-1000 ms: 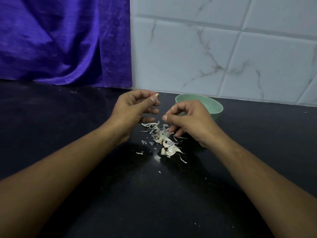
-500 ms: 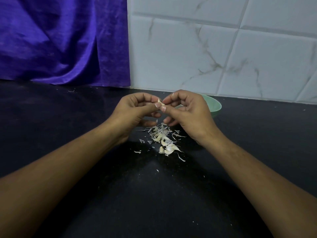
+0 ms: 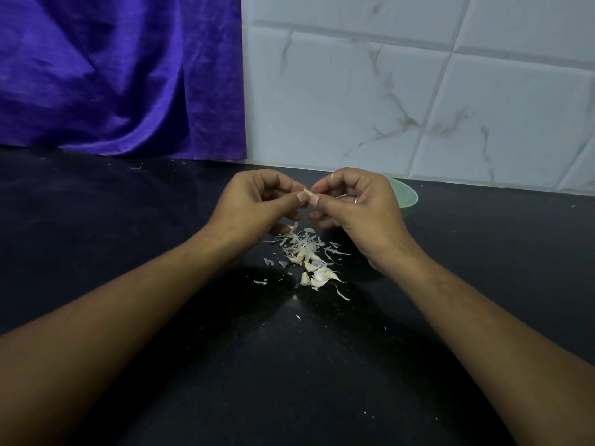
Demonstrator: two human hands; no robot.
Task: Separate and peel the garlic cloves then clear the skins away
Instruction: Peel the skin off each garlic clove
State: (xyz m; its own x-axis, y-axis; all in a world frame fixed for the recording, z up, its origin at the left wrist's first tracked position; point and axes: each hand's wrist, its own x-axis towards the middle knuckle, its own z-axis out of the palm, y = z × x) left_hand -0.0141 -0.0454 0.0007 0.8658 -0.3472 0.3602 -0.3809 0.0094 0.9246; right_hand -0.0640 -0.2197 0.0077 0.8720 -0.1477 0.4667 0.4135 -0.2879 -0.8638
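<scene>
A second back the hands were apart, the left hand (image 3: 254,204) holding a garlic clove (image 3: 307,192) up alone while the right hand (image 3: 357,207) hung lower, over the heap; now the two have come together at the centre of the frame, and both pinch that one small clove between thumb and forefinger, the other fingers curled in; the clove sits just above the middle, held clear of the black counter (image 3: 128,226). This looks like a fresh pull at the skin, so the peeling of this clove seems under way and not finished; how much skin is left on it is too small to tell.

Below the hands, slightly right of centre, the pile of skins (image 3: 302,249) lies much as it did; the pale lumps (image 3: 318,276) at its lower end look like whole cloves not yet peeled, so several rounds probably remain before any clearing away. The green bowl (image 3: 407,197) stands behind the right hand, half hidden by it; what it holds cannot be seen.
</scene>
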